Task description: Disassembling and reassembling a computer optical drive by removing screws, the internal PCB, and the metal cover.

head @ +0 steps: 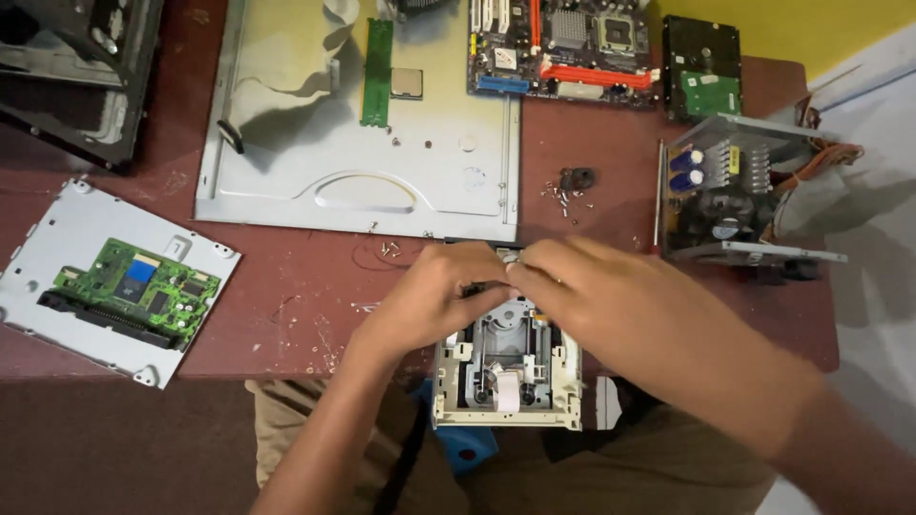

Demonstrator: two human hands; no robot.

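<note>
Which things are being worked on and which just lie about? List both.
In hand:
drive frame
left hand
right hand

Lying about:
motherboard
hard drive
power supply
metal panel
memory stick
processor
loose screws
plate with green board

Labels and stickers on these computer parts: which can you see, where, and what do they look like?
Green label: rectangular, on the black hard drive at the table's far right edge.
Blue sticker: small square on the green circuit board, on the grey metal plate at left.
Yellow strip: narrow, inside the open power supply at right.
No packages, signs or screens.
</note>
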